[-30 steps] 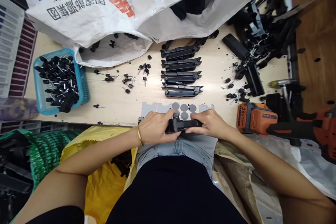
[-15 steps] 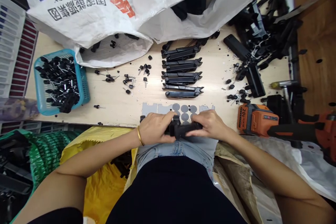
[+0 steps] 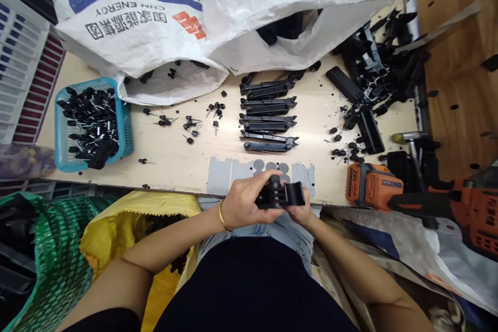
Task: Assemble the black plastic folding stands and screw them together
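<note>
Both hands hold one black plastic part (image 3: 280, 194) just above my lap, at the near edge of the table (image 3: 175, 155). My left hand (image 3: 245, 202), with a gold bangle on the wrist, wraps the part's left end with thumb and fingers closed. My right hand (image 3: 300, 211) grips it from below on the right, mostly hidden under the part. Just beyond them lies a grey sheet with round pads (image 3: 257, 171). Farther back, several finished black parts (image 3: 267, 114) lie in a neat row.
A blue basket (image 3: 126, 129) of black screws stands at the left, with loose screws (image 3: 190, 122) scattered nearby. A big white sack (image 3: 218, 15) covers the back. A heap of black parts (image 3: 373, 78) and an orange cordless drill (image 3: 392, 189) lie at the right. Yellow and green bags sit below left.
Both hands have lifted the black part slightly and turned it, so the right hand now sits under it. The camera view has shifted a little.
</note>
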A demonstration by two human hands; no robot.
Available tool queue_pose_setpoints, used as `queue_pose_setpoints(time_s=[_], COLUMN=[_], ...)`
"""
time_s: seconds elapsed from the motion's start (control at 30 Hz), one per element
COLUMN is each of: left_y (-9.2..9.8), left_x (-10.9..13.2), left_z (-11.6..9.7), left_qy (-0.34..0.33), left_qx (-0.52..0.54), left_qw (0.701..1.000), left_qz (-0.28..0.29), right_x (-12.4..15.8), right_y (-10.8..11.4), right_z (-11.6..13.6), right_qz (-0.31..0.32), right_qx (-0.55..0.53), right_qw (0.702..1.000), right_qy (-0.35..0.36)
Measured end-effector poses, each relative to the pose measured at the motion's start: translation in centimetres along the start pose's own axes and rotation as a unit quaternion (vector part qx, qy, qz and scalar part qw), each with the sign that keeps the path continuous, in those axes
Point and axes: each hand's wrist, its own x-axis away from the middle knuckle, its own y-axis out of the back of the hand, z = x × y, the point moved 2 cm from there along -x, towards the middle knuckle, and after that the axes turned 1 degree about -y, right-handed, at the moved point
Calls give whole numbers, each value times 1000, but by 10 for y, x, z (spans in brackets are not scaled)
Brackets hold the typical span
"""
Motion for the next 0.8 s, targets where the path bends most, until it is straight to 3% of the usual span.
queue_pose_setpoints(time_s=[0.2, 0.33, 0.43, 0.53, 0.63, 0.7, 0.8], left_y=[7, 11, 18, 25, 27, 23, 13], left_x=[-4, -8, -12, -15, -14, -10, 0], left_z=[5, 2, 0, 0, 0, -2, -11], left_qy=[-171, -220, -238, -231, -196, -154, -70], left_qx=[-66, -100, -159, -227, -221, -146, 12], left_qw=[980, 966, 952, 937, 946, 972, 997], left_qz=[77, 97, 111, 129, 135, 103, -2], right_x=[-10, -20, -28, -35, -35, -29, -12], right_y=[19, 32, 44, 58, 62, 56, 36], right_z=[-13, -7, 0, 10, 22, 32, 45], right_qz=[120, 129, 145, 164, 161, 143, 87], right_qx=[46, 107, 167, 230, 231, 173, 32], right_qw=[978, 950, 929, 914, 925, 953, 991], right_qy=[163, 265, 296, 291, 254, 205, 99])
